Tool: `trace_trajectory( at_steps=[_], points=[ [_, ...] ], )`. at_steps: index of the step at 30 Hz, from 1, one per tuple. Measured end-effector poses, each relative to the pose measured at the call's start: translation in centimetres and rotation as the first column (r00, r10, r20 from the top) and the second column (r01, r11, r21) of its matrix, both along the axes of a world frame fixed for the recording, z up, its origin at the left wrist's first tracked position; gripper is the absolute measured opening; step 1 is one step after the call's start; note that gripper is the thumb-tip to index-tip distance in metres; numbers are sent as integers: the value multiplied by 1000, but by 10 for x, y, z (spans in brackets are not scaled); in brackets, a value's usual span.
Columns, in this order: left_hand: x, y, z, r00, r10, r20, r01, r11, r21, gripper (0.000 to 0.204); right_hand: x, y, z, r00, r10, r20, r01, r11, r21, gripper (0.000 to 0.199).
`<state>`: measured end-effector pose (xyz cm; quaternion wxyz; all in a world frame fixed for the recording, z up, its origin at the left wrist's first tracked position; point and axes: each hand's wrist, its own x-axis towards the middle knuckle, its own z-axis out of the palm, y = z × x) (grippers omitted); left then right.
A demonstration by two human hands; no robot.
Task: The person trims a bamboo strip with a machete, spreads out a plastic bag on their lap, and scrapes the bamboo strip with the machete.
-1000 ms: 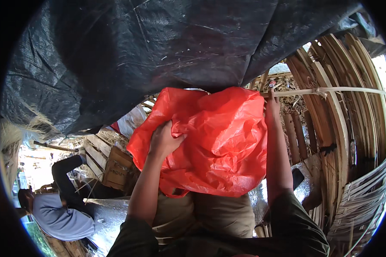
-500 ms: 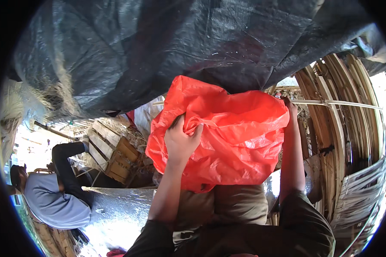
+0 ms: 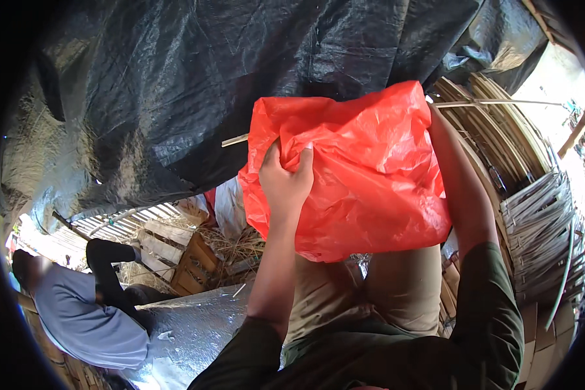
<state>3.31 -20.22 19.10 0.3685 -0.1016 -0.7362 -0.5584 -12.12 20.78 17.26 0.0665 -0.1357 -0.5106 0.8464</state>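
A red plastic bag [image 3: 370, 188], crumpled and spread wide, hangs in front of me above my legs. My left hand [image 3: 286, 179] is closed on its left part, pinching a fold with the thumb in front. My right hand is at the bag's upper right corner, where my right forearm [image 3: 458, 162] ends; its fingers are hidden behind the red plastic. That corner is raised higher than the left one. Behind the bag runs a thin pale stick [image 3: 235, 140], which shows again on the far right.
A large black plastic sheet [image 3: 195, 84] hangs overhead and across the far side. On the left a person in grey [image 3: 91, 318] sits near a wooden crate [image 3: 196, 263] and a silvery sheet [image 3: 195, 325]. Bundled wooden strips [image 3: 500, 136] and a woven panel [image 3: 543, 221] stand on the right.
Both hands and the bag have moved up, with the bag's right corner lifted most. My right hand has gone out of sight behind the plastic. The view has shifted, showing more of my legs.
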Motion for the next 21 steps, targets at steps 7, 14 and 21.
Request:
trace_trajectory(
  at_steps=[7,14,21],
  points=[
    [60,16,35,998,-6,-67,7,1000,20,49,53,12,64,998,55,-41,-55,998,17,34],
    [130,15,80,924,217,-316,-331,867,-372,75,81,23,96,994,100,-55,-100,995,4,33],
    [149,-25,86,968,228,-103,-241,734,-635,87,61,25,73,991,132,-14,-133,988,-80,33]
  ],
)
